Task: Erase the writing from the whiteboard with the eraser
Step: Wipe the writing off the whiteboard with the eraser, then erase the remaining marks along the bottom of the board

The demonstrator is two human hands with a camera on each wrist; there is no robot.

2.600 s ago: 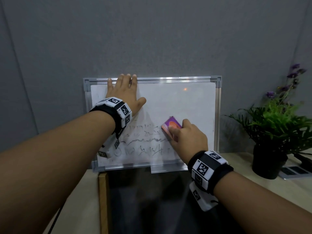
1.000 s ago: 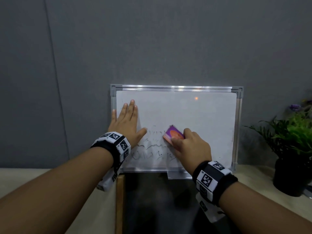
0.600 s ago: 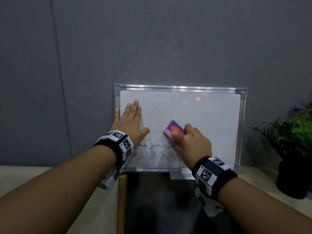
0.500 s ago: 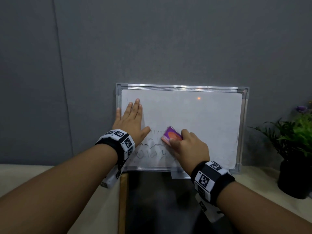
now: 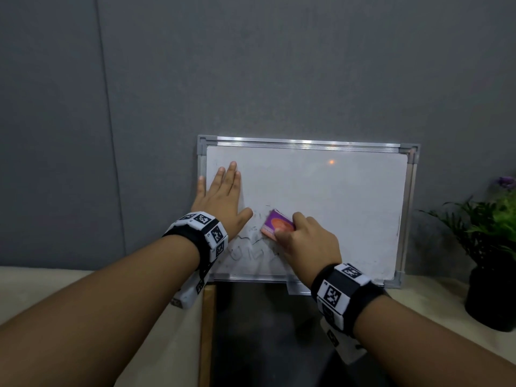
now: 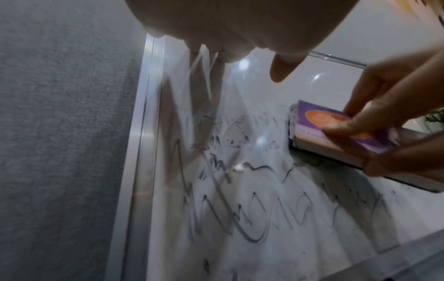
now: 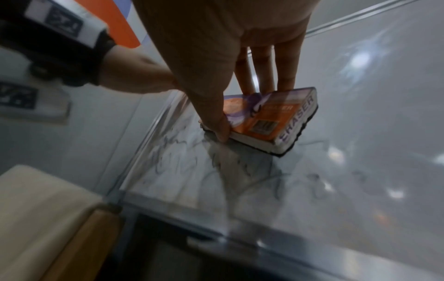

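The whiteboard [image 5: 321,191] in a silver frame leans upright against the grey wall. Smeared black writing [image 5: 248,250] [image 6: 240,199] [image 7: 192,161] covers its lower left part. My left hand [image 5: 223,196] lies flat on the board's left side, fingers straight. My right hand [image 5: 304,241] grips the purple and orange eraser [image 5: 277,225] [image 6: 336,131] [image 7: 269,119], thumb on one long edge and fingers on the other, and presses its dark felt against the board just above the writing, close to my left thumb.
A potted plant [image 5: 491,247] with purple flowers stands on the beige table [image 5: 83,291] to the right of the board. A dark panel [image 5: 265,339] with a wooden edge lies below the board. The grey wall [image 5: 251,65] rises behind.
The eraser has slid a little left and down toward my left thumb. Since the oldest frame my left hand came down from the board's top edge to its left side.
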